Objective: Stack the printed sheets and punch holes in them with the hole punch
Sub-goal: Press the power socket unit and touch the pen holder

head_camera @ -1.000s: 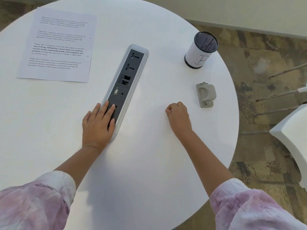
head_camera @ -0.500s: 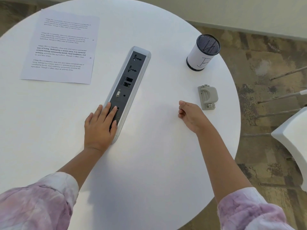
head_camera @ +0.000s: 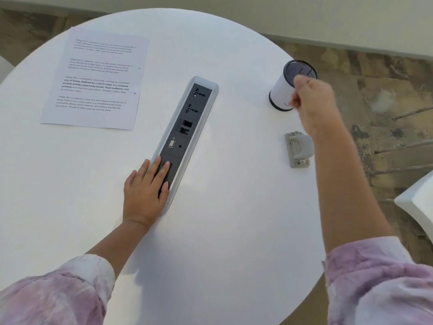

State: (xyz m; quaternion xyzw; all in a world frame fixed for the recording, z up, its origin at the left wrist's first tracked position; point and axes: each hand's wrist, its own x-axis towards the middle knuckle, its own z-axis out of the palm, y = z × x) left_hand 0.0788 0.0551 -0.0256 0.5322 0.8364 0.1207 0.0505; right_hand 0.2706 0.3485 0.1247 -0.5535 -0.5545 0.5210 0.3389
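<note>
From the head camera we look down on a round white table (head_camera: pixel 210 231). Our left hand (head_camera: pixel 145 193) lies flat near the table's middle, palm down and fingers straight, with the fingertips resting on the near end of a long grey socket panel (head_camera: pixel 187 132) set into the tabletop; it holds nothing. The panel runs diagonally from our left hand toward the far edge.

Our right hand (head_camera: pixel 314 104) is raised over the right side of the table, blurred, with the fingers curled into a loose fist. We see nothing held in it. It covers part of a white cylindrical holder (head_camera: pixel 283 90) with a dark mesh top, which stands near the far right edge; whether the hand touches the holder we cannot tell.

The hole punch (head_camera: pixel 298 148), small and grey, lies flat on the table close to the right edge, nearer to us than the holder and just beside our right forearm, which passes over its right side. Neither hand touches it.

The printed sheets (head_camera: pixel 98 78) lie flat near the far left edge, well apart from the punch, with the socket panel between them. How many sheets there are we cannot tell. Pink and white sleeves (head_camera: pixel 379 282) cover both upper arms at the near edge.
</note>
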